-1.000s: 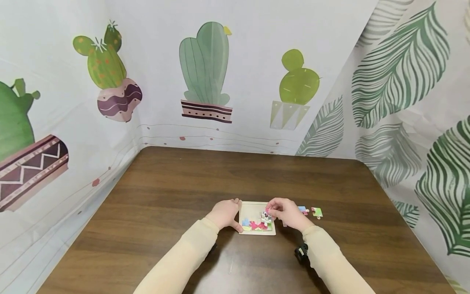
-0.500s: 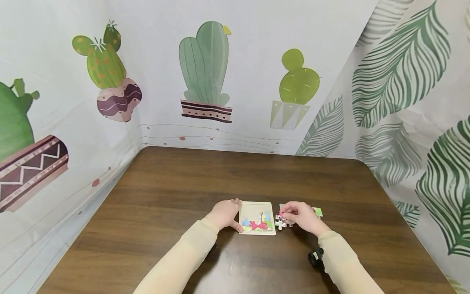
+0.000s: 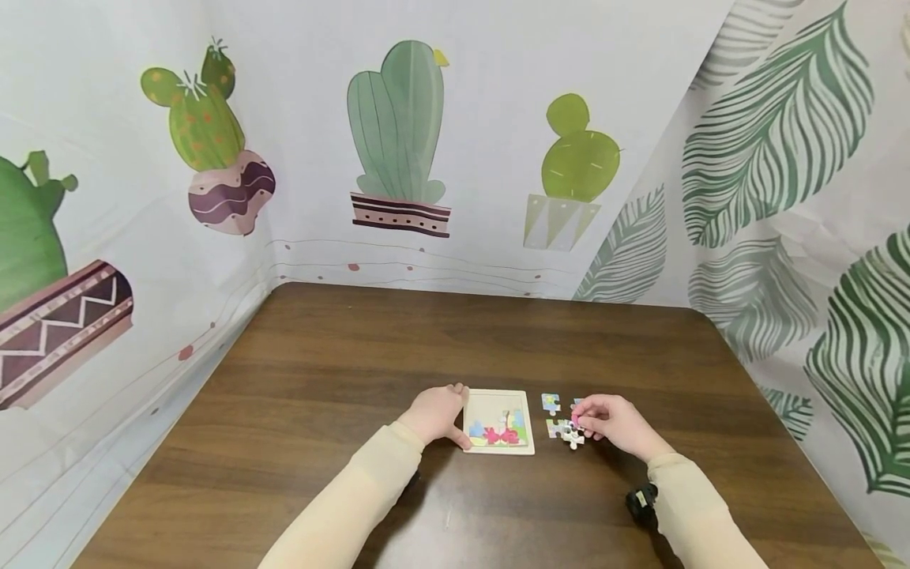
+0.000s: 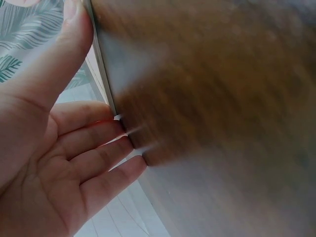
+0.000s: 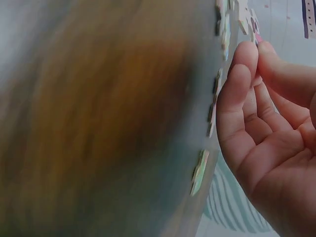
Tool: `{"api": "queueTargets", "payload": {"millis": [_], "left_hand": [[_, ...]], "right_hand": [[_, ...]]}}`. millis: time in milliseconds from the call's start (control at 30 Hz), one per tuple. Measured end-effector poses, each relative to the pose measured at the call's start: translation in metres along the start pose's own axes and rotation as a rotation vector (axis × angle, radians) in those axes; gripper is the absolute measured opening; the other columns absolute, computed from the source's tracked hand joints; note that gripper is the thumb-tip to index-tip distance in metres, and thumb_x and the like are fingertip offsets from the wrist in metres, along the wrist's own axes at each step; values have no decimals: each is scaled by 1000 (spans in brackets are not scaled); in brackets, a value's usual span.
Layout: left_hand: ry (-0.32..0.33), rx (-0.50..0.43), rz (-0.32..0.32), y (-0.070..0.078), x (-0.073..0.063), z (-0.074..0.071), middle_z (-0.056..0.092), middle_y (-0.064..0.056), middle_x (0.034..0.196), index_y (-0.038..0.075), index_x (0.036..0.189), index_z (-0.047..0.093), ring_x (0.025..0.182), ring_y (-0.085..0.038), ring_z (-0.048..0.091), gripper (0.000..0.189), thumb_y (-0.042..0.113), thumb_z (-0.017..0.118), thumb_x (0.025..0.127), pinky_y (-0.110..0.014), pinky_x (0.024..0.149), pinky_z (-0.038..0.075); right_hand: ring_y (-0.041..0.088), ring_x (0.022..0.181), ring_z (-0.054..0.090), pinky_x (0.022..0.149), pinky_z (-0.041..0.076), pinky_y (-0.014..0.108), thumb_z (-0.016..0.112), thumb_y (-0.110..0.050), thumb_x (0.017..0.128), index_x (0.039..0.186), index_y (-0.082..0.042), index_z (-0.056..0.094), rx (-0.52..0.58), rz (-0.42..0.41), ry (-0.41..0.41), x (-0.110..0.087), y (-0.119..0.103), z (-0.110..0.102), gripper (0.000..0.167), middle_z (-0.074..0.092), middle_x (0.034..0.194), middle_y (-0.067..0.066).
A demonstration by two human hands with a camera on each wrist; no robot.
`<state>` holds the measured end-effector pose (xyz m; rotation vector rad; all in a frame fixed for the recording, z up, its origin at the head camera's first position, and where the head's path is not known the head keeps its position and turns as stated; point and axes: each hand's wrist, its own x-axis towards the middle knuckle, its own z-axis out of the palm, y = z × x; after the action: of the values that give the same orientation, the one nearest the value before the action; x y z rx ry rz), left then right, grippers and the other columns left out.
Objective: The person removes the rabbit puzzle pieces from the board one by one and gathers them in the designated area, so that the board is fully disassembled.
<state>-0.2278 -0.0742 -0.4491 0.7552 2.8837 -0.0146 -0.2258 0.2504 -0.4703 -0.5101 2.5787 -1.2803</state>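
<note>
In the head view a shallow wooden puzzle tray [image 3: 495, 393] lies on the table, with pink, green and blue pieces [image 3: 501, 435] fitted along its bottom and right side. My left hand [image 3: 432, 415] rests against the tray's left edge. The left wrist view shows fairly straight fingers [image 4: 106, 180] touching that edge, thumb further along it. To the right of the tray, my right hand [image 3: 610, 423] pinches a white, black and pink jigsaw piece [image 3: 573, 437] between thumb and fingertips. In the right wrist view the fingers partly hide this piece [image 5: 254, 27].
Loose jigsaw pieces lie right of the tray: a blue one [image 3: 550, 402] at the back and a pale one [image 3: 554, 428] nearer. Another piece [image 3: 576, 403] is partly covered by my right hand. The brown table [image 3: 398, 340] meets a cactus-print cloth [image 3: 490, 261] behind.
My right hand has moved right from over the tray to the loose pieces, carrying the white, black and pink jigsaw piece. My left hand and the tray have stayed put.
</note>
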Motion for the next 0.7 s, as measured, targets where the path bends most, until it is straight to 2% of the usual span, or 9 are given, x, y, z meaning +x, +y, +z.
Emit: {"api": "queueTargets", "payload": {"millis": [433,700], "left_hand": [[0,11,4,0,2,2,52,-14,138,-1,136,49,123,-23,53,100,58,78,61,-30,94,49],[27,4,10,0,2,3,55,-14,134,-2,134,51,117,-24,58,100,57,80,58,-30,90,51]], "right_hand": [[10,60,57,55,52,26,66,-2,86,91,1,65,-27,3,4,-12,11,-10,6,65,75,6],[13,61,59,55,52,26,71,-7,83,91,2,65,-33,99,37,-14,12,-11,13,66,75,6]]}}
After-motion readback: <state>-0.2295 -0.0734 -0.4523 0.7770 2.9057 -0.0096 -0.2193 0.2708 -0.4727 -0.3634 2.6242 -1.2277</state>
